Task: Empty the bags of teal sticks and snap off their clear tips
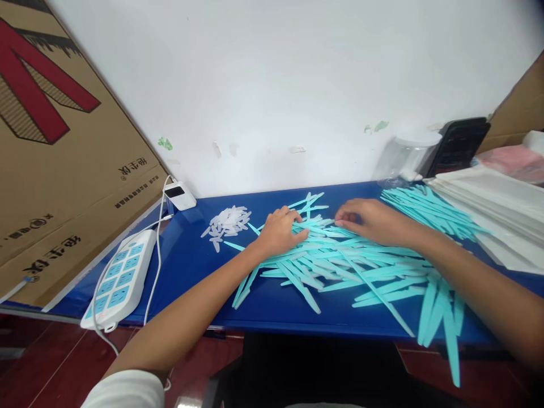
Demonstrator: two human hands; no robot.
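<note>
Head view: left hand (279, 230) spread on turquoise sticks (334, 258); at its three o'clock, right hand (370, 220), grip indeterminable; at nine, translucent white pieces (230, 221).

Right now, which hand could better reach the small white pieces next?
Probably the left hand: it is nearer the small white pieces, while the right hand is farther across, over the turquoise sticks.

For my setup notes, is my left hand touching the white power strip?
No, your left hand is at the turquoise sticks, and the white power strip lies apart, farther left.
</note>
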